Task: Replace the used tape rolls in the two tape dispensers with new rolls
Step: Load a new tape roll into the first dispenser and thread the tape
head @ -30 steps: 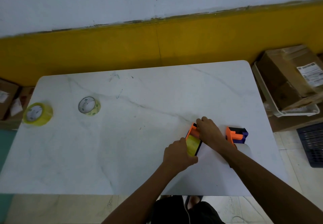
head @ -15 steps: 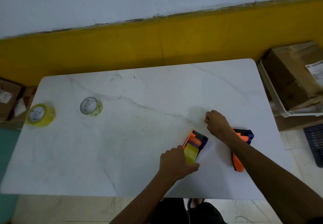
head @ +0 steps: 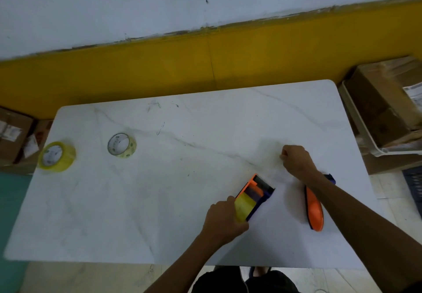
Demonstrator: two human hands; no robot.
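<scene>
on the white marble table (head: 182,201) an orange and dark blue tape dispenser (head: 255,195) lies near the front edge, its long axis running diagonally from the person toward the far right, roller end pointing away. a yellow tape roll (head: 244,205) sits in it at the near end. the left hand (head: 222,220) is closed around that near end, fingers wrapped over the roll and frame. the right hand (head: 296,161) is curled into a loose fist beyond the dispenser, fingertips pinched together; whether a strip of tape is between them cannot be told. under the right forearm lies a second dispenser (head: 314,210), its orange handle pointing toward the person, long axis nearly front to back. well apart on the left side, two rolls lie flat: a fuller yellow roll (head: 57,156) at the table's left edge and a thinner pale roll (head: 122,145) to its right. both have printed core labels, too blurred to read. cardboard boxes (head: 383,107) stand right of the table, one with a white shipping label, unreadable.
</scene>
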